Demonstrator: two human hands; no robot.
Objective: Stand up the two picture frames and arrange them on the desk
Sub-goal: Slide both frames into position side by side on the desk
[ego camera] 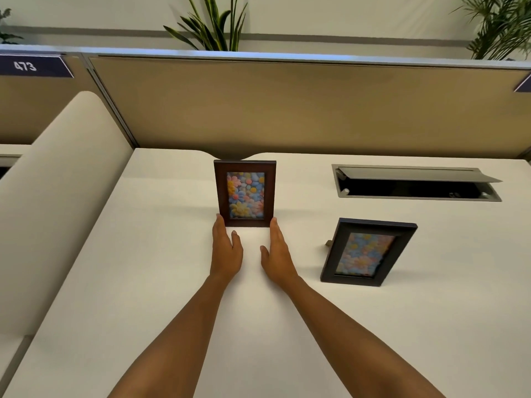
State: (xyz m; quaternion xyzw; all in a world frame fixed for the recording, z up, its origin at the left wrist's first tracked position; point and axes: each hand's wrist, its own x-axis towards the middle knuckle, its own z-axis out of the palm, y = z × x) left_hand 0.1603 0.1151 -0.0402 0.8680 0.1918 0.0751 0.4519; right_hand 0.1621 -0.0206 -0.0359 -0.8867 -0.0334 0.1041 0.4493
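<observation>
Head view: white desk (172, 282), backed by a tan partition panel (287, 110). Open cable hatch (416, 183) to the right of the brown picture frame (245, 193). Black picture frame (369, 252) propped on its stand, leaning back, nearer and to the right of the brown frame. Brown frame upright, centre of desk near the partition. Left hand (227, 249) and right hand (277, 251) flat and uncurled, fingertips at the brown frame's lower corners, grasping nothing.

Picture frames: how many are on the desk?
2. The brown frame stands at the desk's back edge, between both hands; the black frame stands to its right, nearer.
</observation>
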